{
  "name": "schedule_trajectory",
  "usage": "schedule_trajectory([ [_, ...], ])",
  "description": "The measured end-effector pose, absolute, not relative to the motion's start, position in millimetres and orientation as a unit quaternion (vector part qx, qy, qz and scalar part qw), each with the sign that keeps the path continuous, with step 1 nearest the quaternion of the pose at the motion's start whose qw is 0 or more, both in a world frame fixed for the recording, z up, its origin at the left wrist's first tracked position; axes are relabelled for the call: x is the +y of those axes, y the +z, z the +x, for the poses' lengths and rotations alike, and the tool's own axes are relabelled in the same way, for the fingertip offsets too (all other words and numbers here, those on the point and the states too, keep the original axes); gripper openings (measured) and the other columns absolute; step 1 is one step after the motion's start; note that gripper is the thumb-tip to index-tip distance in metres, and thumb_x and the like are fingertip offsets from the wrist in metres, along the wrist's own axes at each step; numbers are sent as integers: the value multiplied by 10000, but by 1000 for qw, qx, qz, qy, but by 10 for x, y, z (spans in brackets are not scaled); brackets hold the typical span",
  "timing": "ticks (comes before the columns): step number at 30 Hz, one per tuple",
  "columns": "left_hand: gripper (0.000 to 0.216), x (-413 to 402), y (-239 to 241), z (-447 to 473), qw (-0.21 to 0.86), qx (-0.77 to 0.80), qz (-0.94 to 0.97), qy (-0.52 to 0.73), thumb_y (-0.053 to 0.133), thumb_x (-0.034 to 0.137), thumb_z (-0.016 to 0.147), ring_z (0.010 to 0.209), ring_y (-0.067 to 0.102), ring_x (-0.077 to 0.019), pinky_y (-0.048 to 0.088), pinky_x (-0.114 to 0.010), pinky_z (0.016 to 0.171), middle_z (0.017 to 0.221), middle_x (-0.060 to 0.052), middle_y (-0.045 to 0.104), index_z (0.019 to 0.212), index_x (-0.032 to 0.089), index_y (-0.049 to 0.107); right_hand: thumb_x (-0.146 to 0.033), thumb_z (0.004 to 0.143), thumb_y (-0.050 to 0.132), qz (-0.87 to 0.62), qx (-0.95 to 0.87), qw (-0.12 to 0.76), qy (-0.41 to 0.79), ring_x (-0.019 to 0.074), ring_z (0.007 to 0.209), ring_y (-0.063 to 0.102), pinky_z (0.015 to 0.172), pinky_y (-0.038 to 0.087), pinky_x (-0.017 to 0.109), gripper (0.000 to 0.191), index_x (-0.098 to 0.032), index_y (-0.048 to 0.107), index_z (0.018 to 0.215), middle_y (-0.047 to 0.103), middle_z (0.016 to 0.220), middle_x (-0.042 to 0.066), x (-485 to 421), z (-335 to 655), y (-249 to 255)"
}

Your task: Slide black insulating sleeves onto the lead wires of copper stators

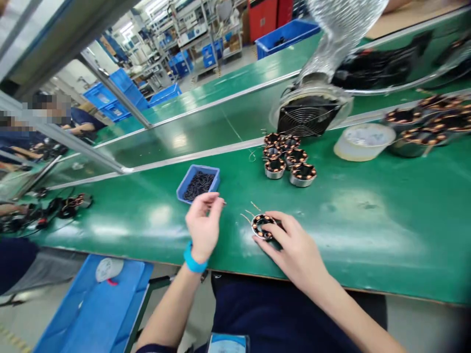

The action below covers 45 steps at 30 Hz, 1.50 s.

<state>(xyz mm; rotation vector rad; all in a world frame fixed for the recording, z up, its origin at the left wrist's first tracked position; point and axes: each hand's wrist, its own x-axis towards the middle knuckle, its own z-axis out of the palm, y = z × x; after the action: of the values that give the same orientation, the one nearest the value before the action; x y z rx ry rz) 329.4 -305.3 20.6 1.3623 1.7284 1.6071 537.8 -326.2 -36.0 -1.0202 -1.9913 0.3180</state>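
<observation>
The wound stator point(258, 219) lies on the green bench point(349, 206), where the right hand point(298, 245), half closed, holds it from about four o'clock; the left hand point(203, 223), at its nine o'clock, has fingertips nearly together, but I cannot tell if they pinch something. The ring is probably stiff and rather heavy, best gripped at its outer edge, while the thin wires point(255, 206) toward eleven o'clock would bend easily.

Left hand point(203, 223) raised, thumb and fingertips drawn together; right hand point(296, 247) lower, palm down, fingers curved in a grip; both forearms point(170, 305) bare, angled inward.
</observation>
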Motion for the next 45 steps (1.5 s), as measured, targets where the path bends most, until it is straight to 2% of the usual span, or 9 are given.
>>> schedule_trajectory([
  [3, 305, -3177, 48, 3573, 351, 594, 406, 599, 787, 361, 844, 754, 748, -161, 597, -255, 711, 832, -39, 713, 1036, 153, 672, -312, 1004, 629, -405, -801, 426, 116, 269, 1075, 628, 864, 582, 420, 145, -175, 614, 1048, 612, 1211, 139, -3265, 5381, -369],
  [7, 377, -3185, 9, 3653, 420, 567, 340, 621, 841, 354, 792, 729, 760, -170, 607, -245, 661, 846, -34, 703, 1037, 144, 647, -319, 1003, 629, -404, -802, 426, 112, 267, 1053, 637, 848, 583, 417, 150, -176, 620, 1044, 612, 1210, 140, -3274, 5390, -360],
  [18, 414, -3176, 12, 3653, 441, 569, 319, 617, 873, 369, 748, 708, 761, -179, 610, -249, 645, 816, -30, 703, 999, 137, 639, -315, 994, 639, -403, -801, 428, 116, 279, 1069, 642, 841, 584, 417, 159, -163, 636, 1038, 619, 1205, 146, -3262, 5390, -372],
  [26, 390, -3263, 33, 3715, 473, 566, 337, 585, 865, 341, 754, 696, 727, -140, 591, -238, 670, 811, -32, 718, 1013, 152, 644, -326, 1004, 620, -407, -801, 424, 111, 280, 1065, 644, 840, 585, 421, 161, -171, 647, 1038, 625, 1203, 147, -3273, 5400, -359],
  [33, 328, -3398, 6, 3799, 428, 591, 410, 546, 834, 308, 798, 758, 695, -129, 549, -237, 730, 832, -35, 735, 1055, 189, 669, -317, 1010, 611, -407, -801, 425, 112, 273, 1048, 647, 818, 584, 409, 152, -173, 641, 1046, 624, 1205, 145, -3275, 5398, -353],
  [39, 394, -3337, 53, 3641, 418, 594, 383, 571, 869, 307, 749, 637, 668, -114, 554, -243, 676, 723, -2, 707, 1062, 161, 680, -316, 1004, 625, -406, -801, 427, 110, 274, 1069, 645, 830, 587, 407, 151, -169, 630, 1040, 622, 1215, 146, -3273, 5391, -357],
  [45, 342, -3096, 20, 3601, 414, 581, 323, 622, 886, 378, 711, 632, 678, -122, 564, -250, 628, 751, -49, 726, 865, 123, 718, -310, 998, 636, -403, -801, 429, 109, 280, 1070, 646, 831, 588, 414, 151, -165, 629, 1041, 622, 1204, 148, -3274, 5398, -356],
])
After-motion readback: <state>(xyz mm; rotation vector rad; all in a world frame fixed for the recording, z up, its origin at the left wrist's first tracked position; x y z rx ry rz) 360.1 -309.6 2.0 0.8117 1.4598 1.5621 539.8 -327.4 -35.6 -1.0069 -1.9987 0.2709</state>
